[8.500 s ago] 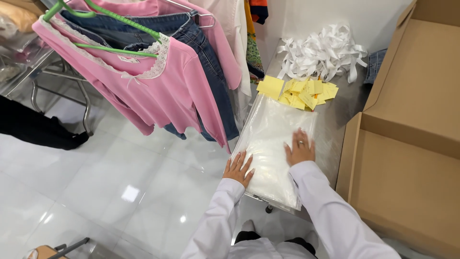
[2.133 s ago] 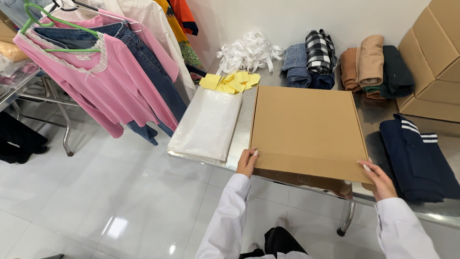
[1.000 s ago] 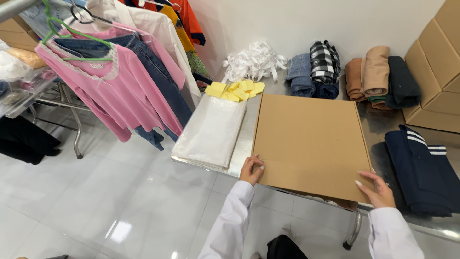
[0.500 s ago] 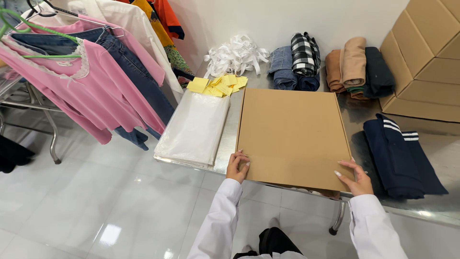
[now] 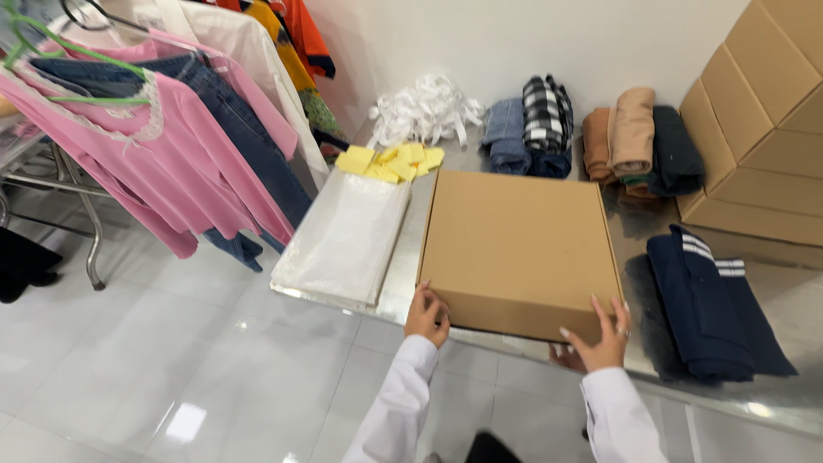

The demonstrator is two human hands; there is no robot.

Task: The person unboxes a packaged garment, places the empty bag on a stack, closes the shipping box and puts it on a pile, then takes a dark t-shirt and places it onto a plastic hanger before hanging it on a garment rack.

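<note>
Both hands are set on the near edge of a flat, square brown cardboard box [image 5: 519, 249]: the left hand [image 5: 426, 315] is curled on its near left corner, and the right hand [image 5: 597, 338] is spread against its near right corner, fingers upward over the front face. The box is thus clasped between the two hands, which are kept well apart, and it is rested on a shiny metal table [image 5: 776, 390] with its near edge at the table's front rim.

At 9 o'clock of the box, just beside it, a stack of clear plastic bags [image 5: 345, 238] is laid. At 3 o'clock a folded navy garment with white stripes [image 5: 708, 300] is seen. At 11 o'clock, beyond the bags, a heap of yellow paper slips [image 5: 390, 161] is found, and behind it a pile of white ribbon-like strips [image 5: 424, 109]. At 12 o'clock folded clothes [image 5: 583, 133] are lined against the wall. At 2 o'clock stacked brown cartons [image 5: 763, 146] are placed. Far left, pink tops and jeans on green hangers [image 5: 171, 146] are hung.
</note>
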